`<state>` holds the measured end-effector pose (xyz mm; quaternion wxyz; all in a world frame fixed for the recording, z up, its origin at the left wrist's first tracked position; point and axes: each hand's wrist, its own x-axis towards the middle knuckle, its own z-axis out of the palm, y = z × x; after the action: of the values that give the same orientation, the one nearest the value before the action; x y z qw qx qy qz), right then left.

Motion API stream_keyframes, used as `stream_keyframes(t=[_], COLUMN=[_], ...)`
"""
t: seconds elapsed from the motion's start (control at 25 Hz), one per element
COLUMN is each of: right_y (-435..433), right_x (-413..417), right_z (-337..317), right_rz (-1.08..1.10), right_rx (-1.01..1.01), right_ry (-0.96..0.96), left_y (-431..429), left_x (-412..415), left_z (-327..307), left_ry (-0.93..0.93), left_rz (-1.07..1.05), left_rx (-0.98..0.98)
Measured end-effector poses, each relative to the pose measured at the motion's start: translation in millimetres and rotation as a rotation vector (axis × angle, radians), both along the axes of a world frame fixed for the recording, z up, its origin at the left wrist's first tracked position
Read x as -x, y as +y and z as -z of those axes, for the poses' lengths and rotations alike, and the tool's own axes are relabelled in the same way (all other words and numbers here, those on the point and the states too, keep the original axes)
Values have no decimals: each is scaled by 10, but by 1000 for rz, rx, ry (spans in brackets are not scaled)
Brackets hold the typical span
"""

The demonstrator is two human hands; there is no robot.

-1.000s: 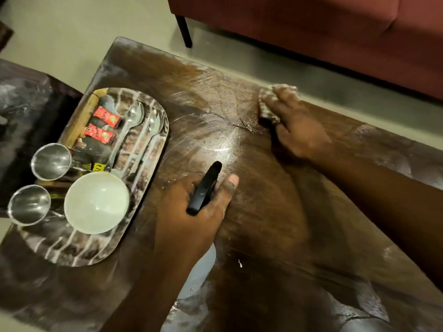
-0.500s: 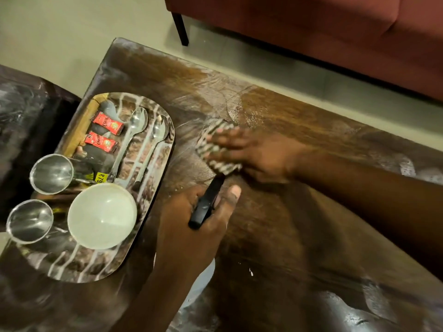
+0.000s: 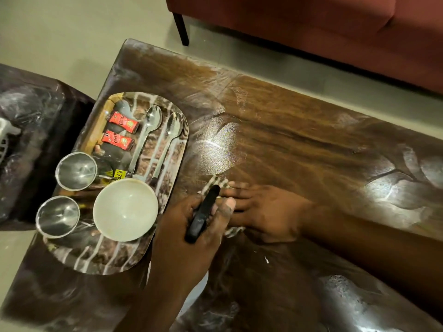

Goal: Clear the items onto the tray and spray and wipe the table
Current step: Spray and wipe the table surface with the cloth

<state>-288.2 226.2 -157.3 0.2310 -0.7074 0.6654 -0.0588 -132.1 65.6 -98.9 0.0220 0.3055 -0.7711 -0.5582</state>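
I see the striped cloth [image 3: 218, 180] flat on the table [image 3: 299, 140], near the front-left part and just right of the tray [image 3: 115, 259]. The right hand [image 3: 268, 212] lies on top with straight fingers pressing down and nothing clenched. Cloth edges show past the fingertips and under the palm.

The left hand [image 3: 184, 243] is curled tight round the spray bottle [image 3: 202, 214], thumb along the black head, nozzle pointing away over the cloth. It hovers just above and in front of the right hand's fingers. I can't tell if they touch.

A wet sheen shows on the wood beyond the cloth.

The tray sits at the table's left end and holds:
- a white bowl [image 3: 124, 209]
- the far steel cup [image 3: 76, 171] and the near steel cup [image 3: 57, 216], at the left rim
- the left spoon [image 3: 147, 130] and the right spoon [image 3: 171, 137], side by side
- the upper packet [image 3: 122, 121] and the lower packet [image 3: 117, 140], both red

A red sofa [image 3: 299, 25] stands behind the table on a pale floor [image 3: 60, 32].
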Motion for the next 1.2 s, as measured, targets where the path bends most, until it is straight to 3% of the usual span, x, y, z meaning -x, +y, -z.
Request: stream_keyframes(t=[0.08,0.16,0.24,0.32,0.44,0.6,0.68,0.76,0.88,0.96,1.04,1.2], right_y=[143,172,114,-70,-210,171,467,650,485,104,-114,317], right_x=[368,823,1135,1086,444,-588,-471,-295,-305,-603,-1118,-1904], right_z=[7,3,3,23,102,170,131,92,44,59,96,113], right_rz=[66,568,1152,1400,1125,274,149,501,1344,1558,1365,391], right_rx=[-62,-74,-31,12,11,-4,-31,-61,36,79,65,31], right_ry=[141,212,133,90,54,41,94,151,63,4,-6,10], left_y=[16,42,64,94,118,96,87,93,112,109,106,73], left_x=[-72,-156,-252,-354,-505,-594,-646,-747,-943,-1042,-1138,-1324], left_z=[-7,-25,-41,-48,-46,10,21,23,-20,-43,-33,25], left_ry=[0,7,10,10,1,-68,-73,-73,-44,-26,-9,42], left_rz=[20,44,42,27,24,45,57,110,166,162,148,125], left_rx=[-20,-33,-40,-56,-42,-14,-33,-64,-136,-159,-170,-168])
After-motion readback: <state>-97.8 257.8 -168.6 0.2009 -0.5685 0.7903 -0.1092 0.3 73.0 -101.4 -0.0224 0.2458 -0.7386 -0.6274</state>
